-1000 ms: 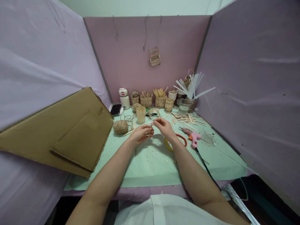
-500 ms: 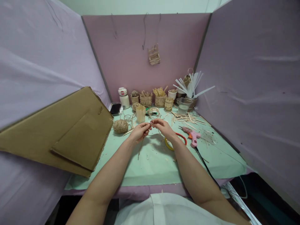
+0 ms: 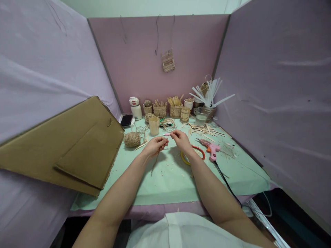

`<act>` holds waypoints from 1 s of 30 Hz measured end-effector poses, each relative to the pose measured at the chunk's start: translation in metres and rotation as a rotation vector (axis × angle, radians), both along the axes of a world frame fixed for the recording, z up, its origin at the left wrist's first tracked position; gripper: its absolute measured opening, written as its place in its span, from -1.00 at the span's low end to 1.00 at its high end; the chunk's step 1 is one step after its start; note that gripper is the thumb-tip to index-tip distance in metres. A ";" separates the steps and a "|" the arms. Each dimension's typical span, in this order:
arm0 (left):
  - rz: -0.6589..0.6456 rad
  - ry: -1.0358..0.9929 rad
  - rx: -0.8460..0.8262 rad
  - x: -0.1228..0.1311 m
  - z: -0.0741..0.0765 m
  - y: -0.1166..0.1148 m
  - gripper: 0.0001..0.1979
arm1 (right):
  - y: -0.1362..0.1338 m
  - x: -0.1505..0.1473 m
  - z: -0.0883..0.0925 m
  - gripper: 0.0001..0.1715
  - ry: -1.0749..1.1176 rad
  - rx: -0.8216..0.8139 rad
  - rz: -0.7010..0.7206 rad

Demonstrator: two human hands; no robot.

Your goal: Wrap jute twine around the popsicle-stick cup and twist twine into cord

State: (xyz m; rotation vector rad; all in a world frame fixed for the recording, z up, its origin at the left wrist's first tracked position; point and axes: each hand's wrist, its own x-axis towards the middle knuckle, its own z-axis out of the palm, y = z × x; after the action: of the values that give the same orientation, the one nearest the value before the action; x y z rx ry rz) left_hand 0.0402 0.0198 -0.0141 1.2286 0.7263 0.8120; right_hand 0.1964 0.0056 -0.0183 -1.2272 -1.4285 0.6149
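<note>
Above the middle of the table, my left hand (image 3: pixel 156 145) is closed in a pinch on a thin length of twine (image 3: pixel 154 165), whose end dangles below the fingers. My right hand (image 3: pixel 181 139) also pinches the twine, a short way to the right, so a small gap lies between my fingertips. Just beyond them stands a cup made of wooden sticks (image 3: pixel 154 125). A ball of twine (image 3: pixel 132 139) sits to the left. Under my right wrist lies a roll of tape (image 3: pixel 198 151) with red and yellow edges, partly hidden by the arm.
A pink glue gun (image 3: pixel 212 150) with a black cord lies at the right, near scattered wooden sticks (image 3: pixel 209 130). Stick-filled baskets (image 3: pixel 176 111), a white jar (image 3: pixel 136 108) and a clear cup (image 3: pixel 201 117) line the back. Cardboard (image 3: pixel 77 148) leans at the left.
My hands have drawn slightly apart from fingertips nearly touching, with the right fingers more tightly pinched. A pink item on the table now shows behind them. The view has shifted a little.
</note>
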 end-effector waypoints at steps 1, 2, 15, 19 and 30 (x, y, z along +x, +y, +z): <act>0.004 0.001 0.006 0.000 -0.001 0.000 -0.63 | 0.001 0.000 -0.001 -0.76 -0.011 -0.002 -0.005; 0.012 0.003 0.017 0.001 -0.001 0.001 -0.63 | 0.001 0.000 -0.002 -0.76 -0.028 0.007 -0.016; 0.430 0.333 0.568 0.004 -0.004 0.002 -0.84 | -0.011 -0.014 -0.001 -0.87 -0.284 0.361 0.009; 0.446 0.346 0.611 0.007 -0.001 -0.004 -0.86 | -0.008 -0.013 -0.002 -0.86 -0.240 0.317 -0.005; 0.404 0.365 0.684 0.006 -0.002 -0.006 -0.83 | -0.005 -0.011 -0.004 -0.78 -0.098 0.178 -0.052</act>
State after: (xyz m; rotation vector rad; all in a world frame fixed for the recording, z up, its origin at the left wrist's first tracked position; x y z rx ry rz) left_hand 0.0463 0.0142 -0.0162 1.9100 1.0605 1.2472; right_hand 0.1857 0.0009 -0.0218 -1.1620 -1.4946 0.3871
